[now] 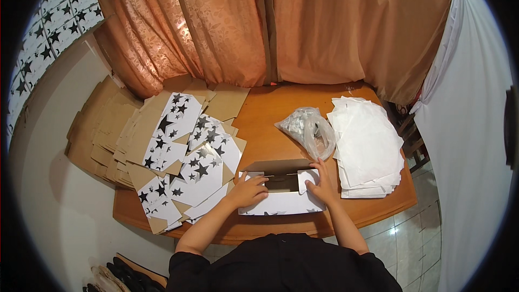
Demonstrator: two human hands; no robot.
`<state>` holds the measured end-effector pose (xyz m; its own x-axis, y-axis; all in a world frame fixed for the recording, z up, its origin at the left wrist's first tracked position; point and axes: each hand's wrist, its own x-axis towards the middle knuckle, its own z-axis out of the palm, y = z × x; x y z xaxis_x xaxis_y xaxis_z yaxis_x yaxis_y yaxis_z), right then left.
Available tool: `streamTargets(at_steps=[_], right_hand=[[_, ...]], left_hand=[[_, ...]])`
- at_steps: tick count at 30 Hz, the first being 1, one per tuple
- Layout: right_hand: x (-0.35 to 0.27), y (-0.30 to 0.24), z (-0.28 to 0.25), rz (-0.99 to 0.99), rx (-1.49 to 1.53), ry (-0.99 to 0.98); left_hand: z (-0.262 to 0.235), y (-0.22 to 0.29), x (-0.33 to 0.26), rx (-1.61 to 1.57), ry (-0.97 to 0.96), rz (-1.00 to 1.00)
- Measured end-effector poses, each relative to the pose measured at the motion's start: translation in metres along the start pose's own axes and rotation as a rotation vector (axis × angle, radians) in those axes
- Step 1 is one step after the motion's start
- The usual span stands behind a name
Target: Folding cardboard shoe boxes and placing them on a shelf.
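The left hand's (pixel 250 191) fingers are half-curled, holding the left end of a small carton (pixel 281 204), thumb low on the near wall. The right hand (pixel 323 186) has its thumb on the white inner flap (pixel 306 177) and a finger stretched to the far right corner, gripping that end. There is one such carton, open at the top with its brown inside showing, at the table's near edge between the hands. Just beyond its right end sits one translucent plastic bag (pixel 303 121), contents unclear. To the right lies one pile of white sheets (pixel 367 148); to the left, one spread heap of flat carton blanks (pixel 207 170), several star-printed, others plain brown, overlapping too much to count. All rest on one orange-brown wooden table (pixel 259 108). Behind hang orange-brown curtains (pixel 346 27), with a white drape (pixel 470 140) at right above grey floor tiles (pixel 421 238)
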<state>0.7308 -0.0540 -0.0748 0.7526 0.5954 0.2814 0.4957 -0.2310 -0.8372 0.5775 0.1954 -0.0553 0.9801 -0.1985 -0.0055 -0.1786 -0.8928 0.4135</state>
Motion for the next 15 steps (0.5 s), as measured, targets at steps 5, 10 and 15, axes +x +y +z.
streamTargets(at_steps=[5, 10, 15], right_hand=[[-0.004, -0.004, 0.005, 0.027, -0.146, 0.068], [-0.001, -0.018, 0.012, 0.117, -0.209, 0.101], [-0.001, -0.016, 0.002, -0.011, -0.190, 0.083]], left_hand=[[0.011, 0.019, 0.002, -0.093, 0.116, -0.139], [0.030, 0.037, 0.010, -0.085, 0.373, -0.262], [0.029, 0.040, 0.004, -0.126, 0.526, -0.273]])
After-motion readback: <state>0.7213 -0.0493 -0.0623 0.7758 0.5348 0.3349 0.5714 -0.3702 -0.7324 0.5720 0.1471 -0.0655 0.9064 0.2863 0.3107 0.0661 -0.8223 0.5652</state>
